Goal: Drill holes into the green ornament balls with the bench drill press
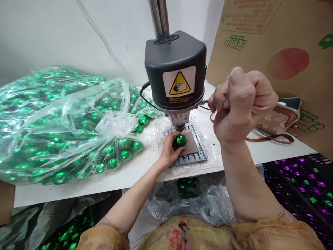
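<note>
My left hand [170, 149] curls around a shiny green ball ornament [181, 140], thumb and fingers on its left side. The ball rests on a small flat pad [191, 144] over the slotted metal base [191, 159] of a bench drill press. Directly above the ball is the chuck [180, 128], under the black motor head [175, 69]; whether a bit touches the ball I cannot make out. My right hand [239, 104] is closed in a fist, raised to the right of the head, around the drill press lever. Only a short piece of the lever [205, 101] shows beside the fingers.
A large clear plastic bag [65, 128] of green balls covers the table's left side. A pouch with a strap [279, 119] lies at right before a cardboard box [249, 45]. Below are a crate [299, 187] of purple and green balls and crumpled plastic [213, 201].
</note>
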`<state>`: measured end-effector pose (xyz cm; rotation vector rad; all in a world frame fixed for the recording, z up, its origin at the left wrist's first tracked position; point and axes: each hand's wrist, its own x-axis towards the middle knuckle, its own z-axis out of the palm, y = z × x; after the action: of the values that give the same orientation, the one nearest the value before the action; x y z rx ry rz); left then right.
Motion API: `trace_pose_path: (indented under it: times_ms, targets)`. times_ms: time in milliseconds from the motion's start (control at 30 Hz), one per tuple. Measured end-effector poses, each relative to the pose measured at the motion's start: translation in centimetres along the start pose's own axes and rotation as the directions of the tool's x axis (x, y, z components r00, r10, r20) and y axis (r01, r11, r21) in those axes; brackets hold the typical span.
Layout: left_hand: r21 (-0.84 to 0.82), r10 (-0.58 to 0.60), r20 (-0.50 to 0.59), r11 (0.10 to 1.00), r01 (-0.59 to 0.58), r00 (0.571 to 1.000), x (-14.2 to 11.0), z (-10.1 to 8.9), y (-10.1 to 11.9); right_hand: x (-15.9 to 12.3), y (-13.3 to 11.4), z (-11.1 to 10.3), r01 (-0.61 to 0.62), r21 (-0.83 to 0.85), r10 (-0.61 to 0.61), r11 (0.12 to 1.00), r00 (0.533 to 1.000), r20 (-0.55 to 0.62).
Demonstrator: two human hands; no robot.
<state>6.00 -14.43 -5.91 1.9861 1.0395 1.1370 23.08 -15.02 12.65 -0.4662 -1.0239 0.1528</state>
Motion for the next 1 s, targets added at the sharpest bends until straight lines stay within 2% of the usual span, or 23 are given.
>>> trace_pose_path:
  times_ms: [167,367,500,867,1000]
  targets:
    - [-0.117,-0.076,0.007,0.99,0.076,0.997,-0.4,0.4,0.6,-0.1,0.2,0.0,0.038,0.0,-0.038,0.999,0.999,0.001]
    - [-0.222,-0.175,0.022,0.959,0.175,0.984,-0.3,0.7,0.8,-0.6,-0.3,0.0,0.018,-0.051,-0.017,0.999,1.0,0.012]
    - [-0.22,-0.182,0.002,0.959,0.178,0.983,-0.2,0.9,0.6,-1.1,-0.4,-0.1,0.027,-0.035,-0.027,0.999,1.0,-0.009]
    - [-0.205,-0.168,-0.018,0.965,0.161,0.986,-0.2,1.0,0.5,-2.3,0.8,-0.8,0.15,0.02,-0.149,0.989,0.989,-0.022]
    - [-0.188,-0.164,-0.017,0.969,0.158,0.986,-0.2,1.0,0.5,-2.4,1.2,-0.7,0.174,0.092,-0.171,0.981,0.985,-0.036]
